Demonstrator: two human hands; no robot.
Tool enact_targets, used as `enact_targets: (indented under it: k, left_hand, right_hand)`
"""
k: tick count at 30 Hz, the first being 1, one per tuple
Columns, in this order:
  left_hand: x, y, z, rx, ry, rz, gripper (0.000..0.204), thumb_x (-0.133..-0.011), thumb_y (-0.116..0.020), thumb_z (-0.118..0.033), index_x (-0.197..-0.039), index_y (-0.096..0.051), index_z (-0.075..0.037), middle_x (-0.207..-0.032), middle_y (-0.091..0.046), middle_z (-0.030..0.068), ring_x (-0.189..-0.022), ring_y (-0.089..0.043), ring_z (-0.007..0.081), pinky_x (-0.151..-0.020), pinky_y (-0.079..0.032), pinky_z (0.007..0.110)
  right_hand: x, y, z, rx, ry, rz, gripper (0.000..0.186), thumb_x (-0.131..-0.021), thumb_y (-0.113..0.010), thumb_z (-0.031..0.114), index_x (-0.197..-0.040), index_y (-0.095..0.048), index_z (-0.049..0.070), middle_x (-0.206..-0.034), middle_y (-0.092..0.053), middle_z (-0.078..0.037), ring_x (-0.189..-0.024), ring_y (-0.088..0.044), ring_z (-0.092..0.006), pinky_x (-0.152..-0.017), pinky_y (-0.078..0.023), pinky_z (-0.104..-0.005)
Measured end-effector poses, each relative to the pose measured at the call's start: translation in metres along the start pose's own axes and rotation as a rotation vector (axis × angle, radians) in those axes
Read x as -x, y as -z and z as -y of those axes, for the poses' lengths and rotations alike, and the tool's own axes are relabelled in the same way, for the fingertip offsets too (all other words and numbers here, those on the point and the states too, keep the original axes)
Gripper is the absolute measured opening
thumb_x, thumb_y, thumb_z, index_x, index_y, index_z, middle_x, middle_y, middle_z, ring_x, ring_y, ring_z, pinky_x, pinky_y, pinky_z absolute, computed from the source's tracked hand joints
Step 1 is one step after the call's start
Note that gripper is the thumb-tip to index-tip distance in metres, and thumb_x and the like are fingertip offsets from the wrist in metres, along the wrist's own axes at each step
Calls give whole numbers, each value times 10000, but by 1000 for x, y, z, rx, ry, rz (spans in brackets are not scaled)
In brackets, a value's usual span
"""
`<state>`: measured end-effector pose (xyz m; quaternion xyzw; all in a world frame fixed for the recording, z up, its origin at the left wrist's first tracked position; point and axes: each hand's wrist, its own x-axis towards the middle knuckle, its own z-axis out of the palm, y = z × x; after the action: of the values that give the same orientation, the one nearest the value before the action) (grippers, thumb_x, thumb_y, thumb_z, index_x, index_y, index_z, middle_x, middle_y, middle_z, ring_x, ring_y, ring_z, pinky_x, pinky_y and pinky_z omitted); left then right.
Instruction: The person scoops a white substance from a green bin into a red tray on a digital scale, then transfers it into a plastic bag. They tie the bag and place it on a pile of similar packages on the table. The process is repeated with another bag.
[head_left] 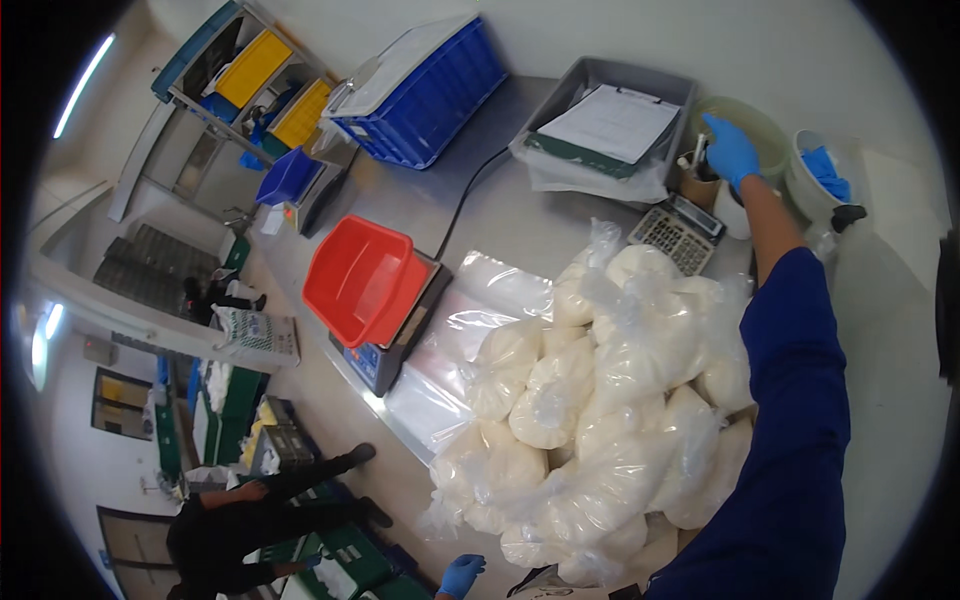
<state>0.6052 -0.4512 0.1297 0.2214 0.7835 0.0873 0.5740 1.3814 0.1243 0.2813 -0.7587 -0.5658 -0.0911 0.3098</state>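
My right hand (729, 152), in a blue glove, reaches to a cup of pens (698, 187) at the back right, fingers partly curled at the pens; what they grip is unclear. A calculator (668, 238) lies below it. My gloved left hand (462, 574) is low at the bottom edge, fingers loosely bent, holding nothing visible, near a heap of clear bags of cream-white contents (632, 350). A red tub (362, 280) sits on a scale (372, 368), beside flat clear bags (430, 385) on the steel table (470, 215).
A blue lidded crate (430, 105), grey tray (550, 110) with clipboard, second scale (300, 215), pale bucket (750, 115) and white bin (810, 195) line the back. At lower left, a co-worker in dark clothing (210, 535) is among green crates (225, 415); another person (205, 300) is farther off.
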Motion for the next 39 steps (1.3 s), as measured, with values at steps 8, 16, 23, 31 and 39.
enact_targets:
  k: [8,16,23,31,39]
  left_hand:
    - [24,-25,21,-9,56,65,288,-928,-611,-216,-1141,-652,-26,-1040,-702,82,-914,-655,171,-785,-475,274]
    - [26,-30,-30,-89,-117,55,299,-929,-607,-225,-1118,-653,3,-1016,-694,91,-880,-646,161,-817,-499,279]
    - [23,-24,-20,152,-269,-117,319,-927,-612,-204,-1147,-624,26,-1005,-685,105,-880,-653,169,-817,-510,283]
    - [168,16,-137,440,-892,149,403,-955,-575,-188,-1326,-520,-39,-1202,-613,118,-1000,-630,188,-878,-487,307]
    - [194,74,-15,323,-819,77,239,-994,-511,-180,-1118,-601,4,-938,-666,69,-755,-611,111,-709,-480,252]
  right_hand:
    - [16,-13,33,203,117,133,285,-841,-558,78,-1107,-654,114,-1122,-614,-154,-1052,-584,-365,-910,-476,-456]
    - [21,59,15,-176,178,-255,145,-864,-571,42,-997,-629,46,-982,-602,-163,-910,-598,-343,-803,-482,-402]
    - [107,215,178,-790,90,-102,151,-919,-551,31,-1039,-642,28,-947,-624,-31,-890,-571,-98,-806,-466,-261]
    - [335,309,408,-1049,505,842,151,-837,-613,-18,-962,-677,38,-903,-609,-56,-849,-608,-169,-766,-478,-290]
    - [547,276,537,-1195,696,839,114,-862,-633,64,-970,-657,34,-898,-614,-108,-845,-613,-275,-755,-489,-357]
